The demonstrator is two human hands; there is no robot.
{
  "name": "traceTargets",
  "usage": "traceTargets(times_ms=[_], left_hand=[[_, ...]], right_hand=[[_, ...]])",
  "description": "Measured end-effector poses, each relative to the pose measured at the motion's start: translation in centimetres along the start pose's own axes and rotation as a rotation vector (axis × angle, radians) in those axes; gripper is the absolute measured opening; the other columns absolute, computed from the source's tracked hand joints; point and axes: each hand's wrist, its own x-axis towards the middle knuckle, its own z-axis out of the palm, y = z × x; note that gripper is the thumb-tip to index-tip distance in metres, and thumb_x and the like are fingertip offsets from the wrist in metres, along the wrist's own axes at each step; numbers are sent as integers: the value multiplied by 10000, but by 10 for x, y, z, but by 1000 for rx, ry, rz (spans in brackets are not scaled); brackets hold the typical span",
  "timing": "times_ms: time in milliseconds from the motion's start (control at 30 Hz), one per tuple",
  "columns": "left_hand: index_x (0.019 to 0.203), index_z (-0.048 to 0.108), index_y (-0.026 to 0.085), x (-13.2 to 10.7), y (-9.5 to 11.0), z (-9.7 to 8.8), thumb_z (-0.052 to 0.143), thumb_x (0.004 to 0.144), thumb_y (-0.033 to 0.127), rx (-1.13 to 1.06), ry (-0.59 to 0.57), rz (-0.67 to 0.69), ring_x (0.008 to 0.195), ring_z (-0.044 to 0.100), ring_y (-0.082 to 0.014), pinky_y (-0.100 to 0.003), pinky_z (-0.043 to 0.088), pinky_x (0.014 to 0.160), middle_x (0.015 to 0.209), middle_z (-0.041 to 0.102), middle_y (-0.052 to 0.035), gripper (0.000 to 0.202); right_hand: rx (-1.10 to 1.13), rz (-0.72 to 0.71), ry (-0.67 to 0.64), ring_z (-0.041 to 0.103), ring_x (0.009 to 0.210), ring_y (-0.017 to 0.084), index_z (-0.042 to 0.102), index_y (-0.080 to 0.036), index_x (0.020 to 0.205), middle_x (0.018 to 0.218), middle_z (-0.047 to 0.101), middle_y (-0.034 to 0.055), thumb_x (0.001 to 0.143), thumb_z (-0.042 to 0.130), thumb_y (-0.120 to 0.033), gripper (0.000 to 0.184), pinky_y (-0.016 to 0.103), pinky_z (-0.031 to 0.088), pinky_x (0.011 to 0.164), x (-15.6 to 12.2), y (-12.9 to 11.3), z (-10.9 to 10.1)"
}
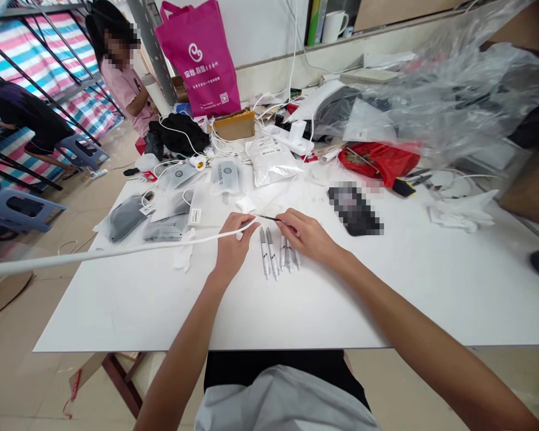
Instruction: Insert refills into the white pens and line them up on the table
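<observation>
Between my two hands, over the middle of the white table (161, 317), is a thin dark stick (268, 218) that looks like a pen refill. My right hand (309, 234) pinches its right end between thumb and fingertips. The fingertips of my left hand (233, 248) are closed at the other, paler end. Just below lie two silver-white pens (269, 254) side by side. A few more pens (289, 257) sit close to them, partly covered by my right hand. A white cable (117, 252) crosses the view in front of my left hand.
Bagged grey items (166, 226) lie left of my hands, and a white packet (273, 160) lies behind. A phone (354, 209) is at right, near a red bag (379, 161). Plastic wrap (458, 96) heaps at the back right. Two people sit or stand at left.
</observation>
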Motion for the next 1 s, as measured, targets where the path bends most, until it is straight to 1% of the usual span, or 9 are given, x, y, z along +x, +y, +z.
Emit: traceTargets(times_ms=[100,233,400,533,667,767,867,933,1000], left_hand=[[1090,797,220,3,-5,-2,732,1021,372,36,-26,30,874,670,-146,-277,548,762,1017,694,-49,180],[1080,818,222,3,-7,-5,759,1000,405,8,-6,-2,847,666,-142,-289,559,770,1007,699,-47,208],[1118,824,237,2,-4,-4,748,1008,414,9,-24,15,883,676,-154,-303,562,786,1015,699,-50,222],[1096,828,236,3,-3,-5,750,1008,399,28,-49,46,868,668,-151,-293,545,747,1005,701,-50,201],[1088,826,229,5,-2,-9,756,1006,365,54,-61,81,849,657,-141,-280,530,723,1000,699,-45,173],[1071,824,227,5,0,-10,757,1005,350,60,-72,71,841,652,-139,-275,523,711,992,696,-42,155],[1060,816,222,6,3,-11,750,1009,360,56,-101,67,819,646,-137,-278,524,711,991,692,-42,162],[1072,808,222,9,8,-15,735,1018,366,66,-133,76,838,653,-147,-287,535,737,1010,696,-48,170],[1083,798,229,16,14,-21,707,1035,359,108,-200,84,881,663,-163,-295,545,767,1035,700,-55,167]], right_hand=[[-30,-21,-3,554,742,188,644,-231,1169,967,626,72,1143,396,-347,275,335,445,709,0,6,-5],[-92,-59,-22,579,782,214,655,-224,1163,975,640,91,1133,393,-336,286,354,457,726,0,12,-10],[-158,-100,-67,594,798,215,671,-214,1150,977,648,89,1134,403,-326,291,352,449,725,-1,11,-7],[-194,-104,-103,582,765,199,679,-203,1145,984,649,85,1140,403,-321,301,343,435,702,-1,9,-3],[-175,-101,-90,593,772,196,680,-210,1140,1001,661,89,1137,412,-313,287,338,437,710,-1,10,-4],[-170,-108,-80,598,775,198,678,-219,1136,1002,665,91,1134,415,-306,277,336,430,707,-1,11,-5],[-194,-127,-88,594,772,198,676,-216,1132,982,655,87,1137,405,-310,287,333,420,697,-1,11,-2],[-200,-126,-87,585,763,196,672,-211,1127,971,647,84,1141,400,-320,293,332,416,690,-1,11,0],[-182,-114,-73,577,761,196,664,-213,1125,967,644,82,1142,399,-322,288,331,416,690,-1,10,2]])
